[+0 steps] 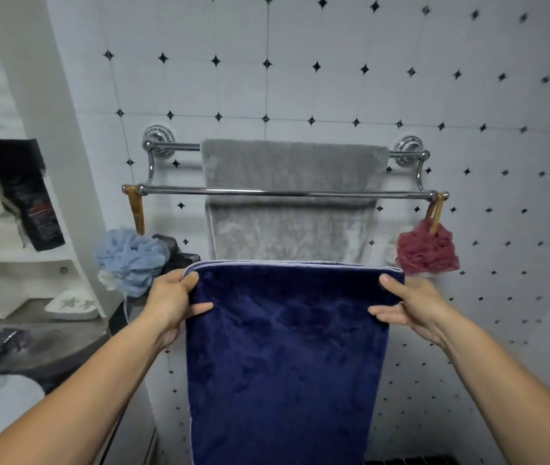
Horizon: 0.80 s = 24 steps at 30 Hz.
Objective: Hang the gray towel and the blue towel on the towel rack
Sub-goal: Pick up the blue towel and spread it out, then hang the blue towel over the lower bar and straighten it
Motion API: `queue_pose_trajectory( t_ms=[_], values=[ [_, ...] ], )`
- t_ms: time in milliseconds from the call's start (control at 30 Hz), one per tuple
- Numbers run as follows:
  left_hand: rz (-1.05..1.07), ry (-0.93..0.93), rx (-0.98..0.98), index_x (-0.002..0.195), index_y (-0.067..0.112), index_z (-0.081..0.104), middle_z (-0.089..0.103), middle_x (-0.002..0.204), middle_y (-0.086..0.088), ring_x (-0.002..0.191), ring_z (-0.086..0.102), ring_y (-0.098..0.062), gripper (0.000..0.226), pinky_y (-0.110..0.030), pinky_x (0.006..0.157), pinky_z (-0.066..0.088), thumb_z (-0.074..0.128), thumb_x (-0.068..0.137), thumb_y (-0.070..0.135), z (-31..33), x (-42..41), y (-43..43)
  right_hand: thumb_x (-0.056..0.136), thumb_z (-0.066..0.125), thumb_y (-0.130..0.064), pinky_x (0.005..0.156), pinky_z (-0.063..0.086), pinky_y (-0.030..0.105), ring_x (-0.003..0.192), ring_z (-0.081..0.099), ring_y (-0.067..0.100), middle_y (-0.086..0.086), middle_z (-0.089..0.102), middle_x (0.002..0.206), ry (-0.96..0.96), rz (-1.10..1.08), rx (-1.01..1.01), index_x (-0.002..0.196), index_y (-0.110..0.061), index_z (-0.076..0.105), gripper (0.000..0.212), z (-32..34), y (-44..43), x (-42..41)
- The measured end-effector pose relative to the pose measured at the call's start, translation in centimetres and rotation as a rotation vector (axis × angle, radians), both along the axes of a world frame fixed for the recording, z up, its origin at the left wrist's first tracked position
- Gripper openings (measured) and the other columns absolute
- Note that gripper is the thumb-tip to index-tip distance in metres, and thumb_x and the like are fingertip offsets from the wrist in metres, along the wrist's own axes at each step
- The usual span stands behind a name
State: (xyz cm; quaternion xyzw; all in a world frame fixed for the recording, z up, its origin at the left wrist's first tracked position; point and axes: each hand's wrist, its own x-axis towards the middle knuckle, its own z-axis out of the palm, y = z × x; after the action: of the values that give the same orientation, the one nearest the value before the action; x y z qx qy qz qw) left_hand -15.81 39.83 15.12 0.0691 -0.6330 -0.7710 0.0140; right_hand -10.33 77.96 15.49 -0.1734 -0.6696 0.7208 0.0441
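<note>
Both hands were closed on the blue towel [283, 357], one at each upper corner: my left hand [171, 302] pinched the left edge with the thumb on the near face, and my right hand [407, 305] gripped the right edge the same way. I held that towel folded, its doubled top edge level and spread wide between my hands, the rest hanging straight down in front of me. It was below the towel rack [283, 193] and touched neither bar.

Behind it rose the white tiled wall [334, 88] with small dark diamonds. The gray towel [293, 203] was already draped over the rack's rear upper bar, hanging down behind the bare front bar. To my left stood white shelving [15, 256] with a dark packet [37, 209] on it, above a gray counter [48, 344]. A pale blue bath puff [129, 260] hung from the front bar's left end, and a dark red bath puff [426, 250] hung from its right end, each on a tan loop.
</note>
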Motion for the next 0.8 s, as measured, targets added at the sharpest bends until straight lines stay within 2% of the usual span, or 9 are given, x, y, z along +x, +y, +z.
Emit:
queue_pose_trajectory(
  t_ms=[100,167,267,300,367,433,533,633,800],
  values=[
    [0.045,0.031,0.053,0.087,0.009,0.065,0.069,0.084,-0.009,0.079,0.067,-0.021,0.024,-0.024,0.049,0.058,0.047,0.102,0.014,1.8,-2.8,1.0,0.084,0.069,-0.007,0.057,0.06,0.027,0.079,0.075,0.031,0.016,0.07,0.105,0.116,-0.005,-0.193,0.106,-0.001,0.065,0.023,0.2,1.2,-2.2],
    [0.072,0.064,0.103,0.079,0.007,0.061,0.065,0.078,-0.008,0.073,0.065,-0.02,0.024,-0.023,0.048,0.057,0.051,0.1,0.013,3.0,-4.9,1.4,0.085,0.065,0.003,0.061,0.059,0.023,0.078,0.075,0.024,0.014,0.076,0.096,0.175,0.003,-0.247,0.11,0.004,0.066,0.025,0.4,1.7,-3.7],
    [0.07,0.093,0.135,0.074,0.006,0.059,0.063,0.076,-0.007,0.067,0.067,-0.017,0.024,-0.023,0.049,0.057,0.057,0.097,0.013,4.2,-7.7,1.6,0.089,0.062,0.001,0.048,0.055,0.02,0.066,0.074,0.019,0.013,0.071,0.097,0.172,-0.077,-0.294,0.107,-0.002,0.066,0.019,1.4,1.7,-6.1],
    [0.063,0.099,0.154,0.074,0.006,0.06,0.063,0.077,-0.005,0.062,0.068,-0.014,0.023,-0.024,0.049,0.058,0.058,0.096,0.013,4.3,-8.7,1.7,0.09,0.061,-0.001,0.042,0.053,0.02,0.066,0.074,0.021,0.012,0.065,0.106,0.158,-0.112,-0.314,0.114,-0.003,0.061,0.024,1.9,1.5,-7.0],
    [0.044,0.101,0.195,0.078,0.005,0.061,0.062,0.079,-0.003,0.052,0.069,-0.008,0.02,-0.025,0.05,0.059,0.058,0.096,0.011,4.5,-10.5,2.1,0.093,0.06,-0.004,0.036,0.051,0.022,0.071,0.074,0.026,0.011,0.051,0.129,0.134,-0.177,-0.359,0.143,-0.008,0.035,0.056,2.7,1.0,-9.1],
    [0.035,0.099,0.229,0.077,0.007,0.06,0.062,0.079,-0.002,0.051,0.068,-0.008,0.02,-0.024,0.052,0.06,0.057,0.097,0.011,4.8,-12.4,2.5,0.094,0.059,-0.006,0.036,0.052,0.023,0.064,0.074,0.023,0.016,0.045,0.138,0.142,-0.201,-0.375,0.149,-0.007,0.022,0.066,3.2,0.7,-11.3],
    [0.051,0.124,0.305,0.077,0.008,0.056,0.061,0.081,-0.004,0.068,0.065,-0.015,0.02,-0.022,0.055,0.059,0.056,0.097,0.009,5.1,-14.7,3.0,0.093,0.061,-0.007,0.037,0.05,0.02,0.048,0.068,0.013,0.012,0.059,0.106,0.197,-0.273,-0.421,0.131,-0.005,0.044,0.042,4.5,0.6,-13.9],
    [0.057,0.194,0.346,0.083,0.008,0.062,0.067,0.085,-0.005,0.079,0.064,-0.015,0.019,-0.021,0.056,0.058,0.05,0.095,-0.002,5.6,-15.9,3.3,0.095,0.057,-0.006,0.033,0.043,0.015,0.037,0.058,0.005,0.004,0.057,0.081,0.279,-0.303,-0.491,0.103,-0.01,0.057,0.009,6.3,0.6,-15.7],
    [-0.003,0.29,0.513,0.085,0.01,0.061,0.074,0.071,0.006,0.075,0.07,-0.007,0.031,-0.023,0.067,0.06,0.04,0.094,-0.011,6.0,-16.0,3.9,0.097,0.04,0.004,0.038,0.036,0.018,0.042,0.05,0.006,0.0,0.05,0.074,0.49,-0.193,-0.68,0.084,-0.015,0.056,0.028,7.4,0.7,-16.6]
  ],
)
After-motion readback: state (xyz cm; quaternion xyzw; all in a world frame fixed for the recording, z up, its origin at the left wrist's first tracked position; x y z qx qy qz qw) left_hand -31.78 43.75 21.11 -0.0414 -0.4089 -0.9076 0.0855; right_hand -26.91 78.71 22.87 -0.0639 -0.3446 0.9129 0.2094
